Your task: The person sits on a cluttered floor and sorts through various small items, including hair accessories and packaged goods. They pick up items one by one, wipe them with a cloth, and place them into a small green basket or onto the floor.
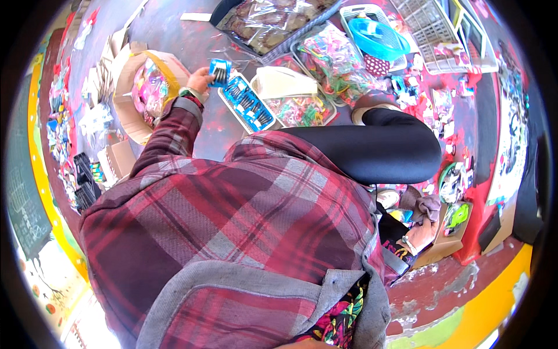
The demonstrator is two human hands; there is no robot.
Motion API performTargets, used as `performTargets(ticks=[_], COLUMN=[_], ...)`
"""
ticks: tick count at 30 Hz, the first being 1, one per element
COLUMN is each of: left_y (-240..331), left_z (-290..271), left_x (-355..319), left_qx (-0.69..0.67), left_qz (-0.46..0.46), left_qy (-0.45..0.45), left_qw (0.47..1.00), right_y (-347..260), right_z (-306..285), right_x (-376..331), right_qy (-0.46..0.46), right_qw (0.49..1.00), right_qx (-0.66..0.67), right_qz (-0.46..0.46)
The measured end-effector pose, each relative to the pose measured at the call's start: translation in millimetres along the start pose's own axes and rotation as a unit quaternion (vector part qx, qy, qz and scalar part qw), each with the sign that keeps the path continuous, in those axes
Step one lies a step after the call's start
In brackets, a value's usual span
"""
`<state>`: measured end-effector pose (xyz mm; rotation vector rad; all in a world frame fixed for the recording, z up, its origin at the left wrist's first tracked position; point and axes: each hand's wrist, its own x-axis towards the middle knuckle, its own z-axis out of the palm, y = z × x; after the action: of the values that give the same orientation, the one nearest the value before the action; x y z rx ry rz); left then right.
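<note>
My left hand (200,80) is closed on the edge of a small blue card pack (220,74) bearing dark slim pieces, perhaps hairpins. It hangs just above a white basket (253,128) whose rows of similar blue packs (250,107) lie side by side. At the far right side of my body, my right hand (421,235) is closed on a bunched grey-purple cloth (426,206). This cloth is beside a cardboard box (437,251) with a bright green item (459,215) in it.
An open cardboard box (132,119) with pink packets stands left of my left hand. Beyond the blue packs are a basket of colourful bagged goods (334,55), a blue plastic basket (378,36) and a dark tray (278,53). My bent leg (372,145) crosses the right side.
</note>
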<state>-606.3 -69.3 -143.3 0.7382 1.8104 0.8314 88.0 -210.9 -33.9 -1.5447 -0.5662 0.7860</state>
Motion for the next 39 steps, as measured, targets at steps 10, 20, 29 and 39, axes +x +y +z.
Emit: performTargets(ticks=[10, 20, 29, 39], left_y=[-134.3, -133.0, 158.9, 275.2], left_z=[95.0, 71.8, 269.2, 651.0], left_x=[63.6, 79.9, 23.8, -74.7], left_qx=[0.396, 0.501, 0.256, 0.332], left_qz=[-0.003, -0.059, 0.532, 0.741], left_qy=[-0.12, 0.085, -0.054, -0.432], left_qw=[0.91, 0.859, 0.805, 0.393], right_y=[-37.8, -32.7, -83.3, -69.5], right_z=[16.7, -30.5, -44.3, -18.6], right_x=[-39.3, -21.2, -39.2, -3.6], right_qy=[0.001, 0.116, 0.117, 0.149], right_qw=[0.998, 0.977, 0.914, 0.961], right_qx=[-0.061, 0.131, 0.383, 0.231], right_qz=[-0.002, 0.122, -0.063, 0.037])
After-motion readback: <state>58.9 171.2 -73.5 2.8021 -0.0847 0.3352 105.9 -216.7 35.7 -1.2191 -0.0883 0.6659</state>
